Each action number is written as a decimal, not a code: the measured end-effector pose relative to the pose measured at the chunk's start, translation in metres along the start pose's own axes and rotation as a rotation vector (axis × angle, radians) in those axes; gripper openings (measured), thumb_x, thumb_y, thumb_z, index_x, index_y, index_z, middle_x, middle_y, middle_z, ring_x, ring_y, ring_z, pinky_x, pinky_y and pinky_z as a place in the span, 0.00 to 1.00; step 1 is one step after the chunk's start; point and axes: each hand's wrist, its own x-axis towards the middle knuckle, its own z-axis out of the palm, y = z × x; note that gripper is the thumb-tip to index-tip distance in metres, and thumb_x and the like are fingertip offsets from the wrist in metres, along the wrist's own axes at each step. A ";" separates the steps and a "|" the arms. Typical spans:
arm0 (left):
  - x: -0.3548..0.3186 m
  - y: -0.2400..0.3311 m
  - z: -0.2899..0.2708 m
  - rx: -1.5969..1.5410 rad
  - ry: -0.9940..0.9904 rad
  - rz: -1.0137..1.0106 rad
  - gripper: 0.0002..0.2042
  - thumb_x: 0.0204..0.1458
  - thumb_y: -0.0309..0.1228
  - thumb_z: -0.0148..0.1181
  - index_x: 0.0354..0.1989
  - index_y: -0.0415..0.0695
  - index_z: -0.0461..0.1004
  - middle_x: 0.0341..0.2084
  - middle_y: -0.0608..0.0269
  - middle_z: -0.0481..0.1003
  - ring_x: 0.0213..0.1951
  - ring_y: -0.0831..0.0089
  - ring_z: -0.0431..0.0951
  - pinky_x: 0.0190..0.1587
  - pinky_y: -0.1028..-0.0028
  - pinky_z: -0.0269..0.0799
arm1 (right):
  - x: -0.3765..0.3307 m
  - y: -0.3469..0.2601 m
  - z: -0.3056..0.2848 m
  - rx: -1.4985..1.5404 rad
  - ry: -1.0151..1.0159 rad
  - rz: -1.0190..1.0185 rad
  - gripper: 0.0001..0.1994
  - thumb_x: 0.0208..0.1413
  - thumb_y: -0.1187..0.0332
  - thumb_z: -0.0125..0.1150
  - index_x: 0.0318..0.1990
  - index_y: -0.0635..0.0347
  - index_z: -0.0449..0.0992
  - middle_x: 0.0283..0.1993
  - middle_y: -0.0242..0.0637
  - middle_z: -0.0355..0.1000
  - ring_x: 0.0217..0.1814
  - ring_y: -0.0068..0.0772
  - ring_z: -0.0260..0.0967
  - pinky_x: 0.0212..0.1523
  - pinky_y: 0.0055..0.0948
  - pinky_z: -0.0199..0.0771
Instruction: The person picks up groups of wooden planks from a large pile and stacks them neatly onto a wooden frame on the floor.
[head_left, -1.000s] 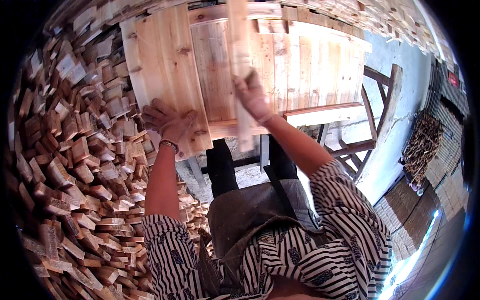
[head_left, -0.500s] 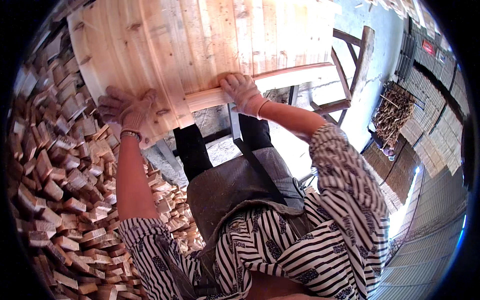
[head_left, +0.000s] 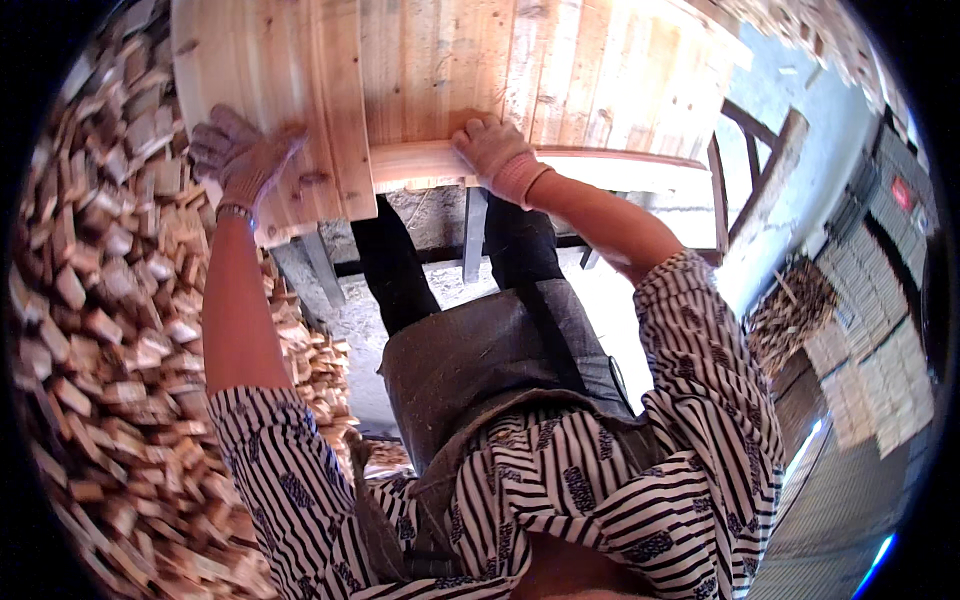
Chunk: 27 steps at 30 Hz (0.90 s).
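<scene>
So here's where I'm at with the boards. My left hand [head_left: 240, 160] in its worn grey work glove is spread flat, fingers open, pressing down on the pale knotty pine plank [head_left: 300, 110] at the near left of the tabletop, not wrapped around anything. My right hand [head_left: 497, 155], same kind of glove, has its grip curled shut over the near edge of the long pale wooden rail [head_left: 600, 165] that runs off to the right.

Looks to me like most of the laying-out is done: the row of light pine boards [head_left: 520, 70] already sits side by side, touching, across the far part. The left plank sits a bit lower than the rest, so I'd guess it's not lined up yet. The heap of small wood offcuts [head_left: 100, 300] on the left is just sitting there.
</scene>
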 end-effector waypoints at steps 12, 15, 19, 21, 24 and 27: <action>-0.296 0.119 0.047 -1.108 0.261 -0.173 0.35 0.53 0.34 0.69 0.67 0.34 0.61 0.62 0.38 0.67 0.64 0.46 0.66 0.68 0.60 0.60 | 0.002 -0.005 -0.014 -0.011 -0.018 -0.134 0.33 0.46 0.53 0.73 0.59 0.53 0.67 0.63 0.47 0.64 0.66 0.54 0.63 0.60 0.46 0.72; -0.401 0.123 0.108 -1.260 0.071 -0.517 0.29 0.55 0.30 0.66 0.65 0.33 0.65 0.61 0.44 0.69 0.65 0.55 0.68 0.67 0.63 0.62 | 0.007 -0.007 0.008 -0.007 -0.020 -0.087 0.29 0.48 0.55 0.68 0.58 0.46 0.67 0.64 0.46 0.62 0.67 0.54 0.62 0.59 0.49 0.73; -0.452 0.095 0.121 -1.586 0.058 -0.867 0.24 0.57 0.31 0.65 0.60 0.34 0.70 0.56 0.50 0.75 0.58 0.63 0.74 0.62 0.67 0.68 | 0.010 -0.003 0.004 -0.014 -0.173 -0.013 0.32 0.48 0.53 0.71 0.59 0.49 0.65 0.62 0.48 0.64 0.63 0.59 0.64 0.58 0.51 0.72; -0.481 0.062 0.119 -1.558 0.066 -0.978 0.24 0.58 0.33 0.63 0.61 0.34 0.69 0.56 0.51 0.75 0.57 0.63 0.75 0.61 0.68 0.69 | -0.006 -0.024 -0.002 0.000 -0.141 -0.033 0.34 0.48 0.53 0.72 0.61 0.49 0.64 0.63 0.49 0.64 0.65 0.58 0.63 0.59 0.51 0.71; -0.560 0.049 0.195 -1.607 0.181 -1.344 0.25 0.58 0.37 0.60 0.61 0.34 0.70 0.54 0.54 0.76 0.56 0.65 0.75 0.59 0.67 0.69 | -0.026 -0.041 0.015 -0.156 0.076 -0.042 0.36 0.48 0.54 0.72 0.64 0.48 0.63 0.65 0.49 0.63 0.66 0.58 0.61 0.61 0.53 0.68; -0.685 0.128 0.288 -1.550 -0.203 -1.611 0.27 0.57 0.42 0.58 0.59 0.34 0.71 0.51 0.47 0.77 0.54 0.62 0.76 0.57 0.66 0.69 | -0.046 -0.049 0.013 -0.357 -0.050 -0.173 0.34 0.51 0.52 0.68 0.65 0.49 0.62 0.68 0.47 0.61 0.66 0.57 0.62 0.63 0.54 0.66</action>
